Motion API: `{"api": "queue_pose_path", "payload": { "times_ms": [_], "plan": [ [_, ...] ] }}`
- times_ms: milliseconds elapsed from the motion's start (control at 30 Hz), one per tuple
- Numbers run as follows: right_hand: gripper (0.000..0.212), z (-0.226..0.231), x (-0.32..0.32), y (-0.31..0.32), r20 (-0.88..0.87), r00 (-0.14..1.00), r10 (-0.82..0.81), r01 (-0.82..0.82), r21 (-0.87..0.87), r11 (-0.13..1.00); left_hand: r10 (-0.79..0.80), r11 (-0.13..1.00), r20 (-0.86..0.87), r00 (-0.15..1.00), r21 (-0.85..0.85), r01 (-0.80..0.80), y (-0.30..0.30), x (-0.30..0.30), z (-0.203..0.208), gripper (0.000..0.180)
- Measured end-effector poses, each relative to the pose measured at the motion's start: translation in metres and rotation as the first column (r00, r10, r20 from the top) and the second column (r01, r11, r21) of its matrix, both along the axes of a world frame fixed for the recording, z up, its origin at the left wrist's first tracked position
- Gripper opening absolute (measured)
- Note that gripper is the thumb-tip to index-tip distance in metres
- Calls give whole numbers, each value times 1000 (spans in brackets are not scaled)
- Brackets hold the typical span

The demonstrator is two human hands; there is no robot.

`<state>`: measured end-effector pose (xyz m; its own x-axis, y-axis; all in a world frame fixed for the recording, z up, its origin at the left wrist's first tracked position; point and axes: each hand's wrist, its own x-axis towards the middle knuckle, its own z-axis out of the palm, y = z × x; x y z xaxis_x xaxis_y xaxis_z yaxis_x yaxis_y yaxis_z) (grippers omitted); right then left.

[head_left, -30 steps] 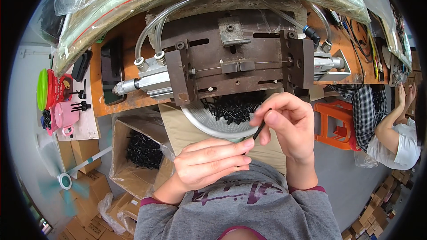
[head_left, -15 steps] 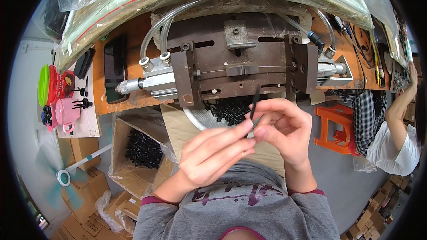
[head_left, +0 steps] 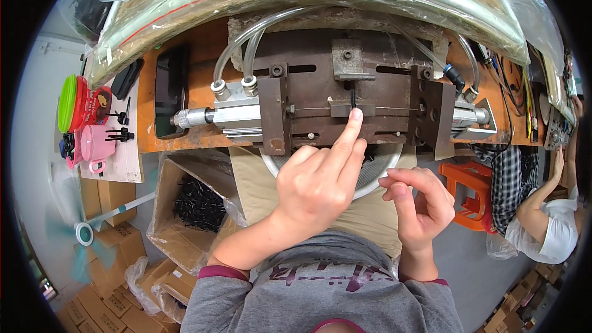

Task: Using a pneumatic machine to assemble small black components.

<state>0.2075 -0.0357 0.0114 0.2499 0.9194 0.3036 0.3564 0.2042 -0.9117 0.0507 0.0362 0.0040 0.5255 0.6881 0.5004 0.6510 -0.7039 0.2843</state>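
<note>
Brown metal facing, along the front edge of the desk (head_left: 148, 126); holding the left hand (head_left: 320, 188) over the near edge of the slotted fixture (head_left: 311, 95), pointing toward its far edge with the index finger; touching, by the look of it, the near end of a thin black rod (head_left: 354, 95) with that fingertip; having this rod in the small central block (head_left: 367, 110), aiming its far end at the metal bracket (head_left: 346, 61) near the fixture's far edge; bending the remaining left fingers partly, without being able to tell whether pinching anything under the palm; holding the right hand (head_left: 424, 206) below the fixture's near right corner, curling the fingers, with thumb and index close together; not being able to tell whether pressing them tip to tip or pinching something.

Seeing a pale mesh bowl (head_left: 381, 163) below the fixture's near edge, partly behind the left hand; having an open cardboard box (head_left: 203, 166) with black parts (head_left: 198, 203) below the desk's front edge, to the left; noticing a dark phone-like slab (head_left: 170, 89) near the desk's left edge, and a pink mug (head_left: 97, 142) past that edge; seeing an orange stool (head_left: 459, 191) below the front edge, toward the right corner.
</note>
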Motion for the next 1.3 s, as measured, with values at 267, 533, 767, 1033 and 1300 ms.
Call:
{"api": "queue_pose_path", "payload": {
  "times_ms": [267,533,767,1033,1300],
  "plan": [
    [14,30,10,19,-41,999,-1,3,47,999,6,1000,-2,1000,3,-6,-1,-2,2,21],
    [10,74,22,113,206,969,-133,54,352,935,-158,976,72,985,-138,167,7,-15,27,41],
    [17,99,31,222,771,548,-326,113,318,941,-213,976,215,953,87,199,29,-21,79,32],
    [8,102,31,191,730,603,-321,-238,548,802,-91,956,601,794,-170,239,36,-45,61,44],
    [30,91,13,132,865,467,-182,-647,475,597,-35,777,764,644,-384,498,39,-47,69,40]
  ]
}}
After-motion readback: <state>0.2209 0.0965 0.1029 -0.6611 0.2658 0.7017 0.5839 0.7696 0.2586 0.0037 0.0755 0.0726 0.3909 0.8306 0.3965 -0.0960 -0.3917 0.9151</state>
